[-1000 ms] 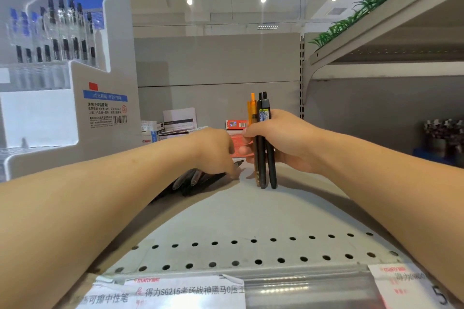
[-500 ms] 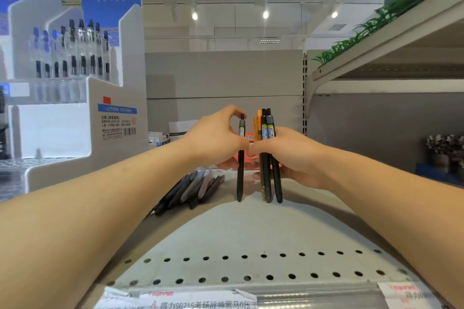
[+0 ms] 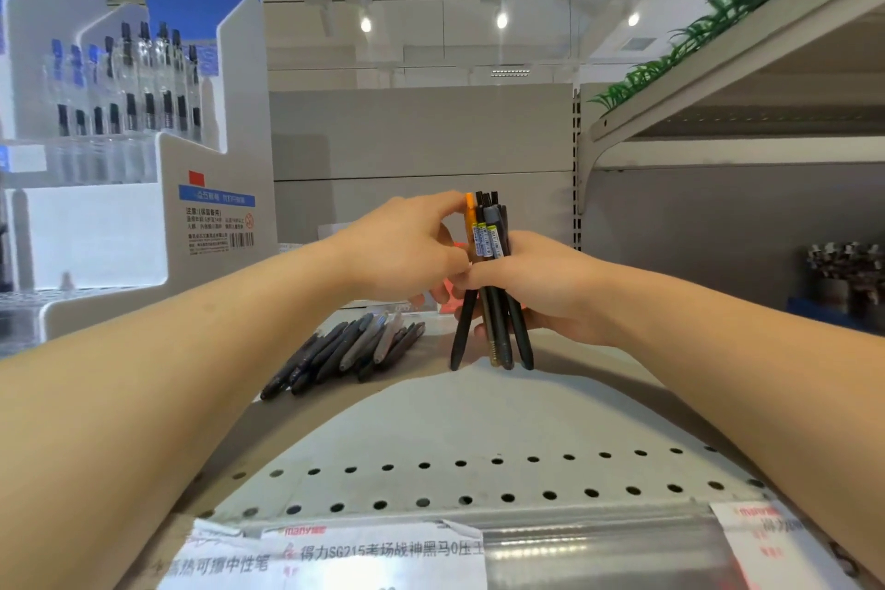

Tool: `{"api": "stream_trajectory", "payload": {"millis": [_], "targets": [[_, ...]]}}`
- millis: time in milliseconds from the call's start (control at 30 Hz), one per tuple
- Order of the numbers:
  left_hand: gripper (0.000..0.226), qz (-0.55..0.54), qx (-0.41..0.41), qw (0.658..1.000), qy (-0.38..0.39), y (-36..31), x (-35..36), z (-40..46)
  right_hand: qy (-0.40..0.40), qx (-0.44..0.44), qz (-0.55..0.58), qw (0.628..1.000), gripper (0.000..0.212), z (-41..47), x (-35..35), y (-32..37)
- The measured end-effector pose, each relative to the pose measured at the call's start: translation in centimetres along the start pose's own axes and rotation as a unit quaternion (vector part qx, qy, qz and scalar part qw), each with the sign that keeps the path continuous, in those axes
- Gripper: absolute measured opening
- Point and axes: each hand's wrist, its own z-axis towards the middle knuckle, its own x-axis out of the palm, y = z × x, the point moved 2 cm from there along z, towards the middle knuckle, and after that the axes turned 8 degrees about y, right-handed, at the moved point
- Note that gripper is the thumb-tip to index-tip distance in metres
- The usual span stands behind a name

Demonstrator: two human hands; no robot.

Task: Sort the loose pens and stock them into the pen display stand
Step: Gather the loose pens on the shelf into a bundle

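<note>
Head view: right hand (image 3: 541, 287) grips an upright pen bundle (image 3: 493, 283), tips on the shelf (image 3: 479, 426). Left hand (image 3: 407, 249) pinches the bundle's top. Loose pens (image 3: 345, 350) lie beside.

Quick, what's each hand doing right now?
Left hand: fingers pinch the top of the pen bundle.
Right hand: grips that upright bundle.

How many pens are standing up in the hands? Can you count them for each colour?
Black plastic pens: 3
Orange plastic pen: 1
Total: 4
The right hand grips them upright and the left hand pinches at their tops. The pile of dark pens lying on the shelf overlaps too much to count.
</note>
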Motion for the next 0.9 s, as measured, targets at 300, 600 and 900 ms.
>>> {"api": "stream_trajectory", "payload": {"millis": [300, 600, 900], "targets": [[0.04, 0.159, -0.122, 0.98, 0.021, 3.9, -1.2, 0.3, -0.017, -0.011, 0.09, 0.996, 0.034, 0.2, 0.4, 0.3], [0.037, 0.253, -0.146, 0.943, 0.159, 4.6, 2.6, 0.3, -0.051, -0.005, 0.044, 0.998, 0.032, 0.2, 0.8, 0.6], [0.049, 0.221, -0.145, 0.958, 0.112, 3.1, 3.1, 0.1, -0.061, 0.004, 0.046, 0.997, 0.026, -0.1, 0.9, 0.8]]}}
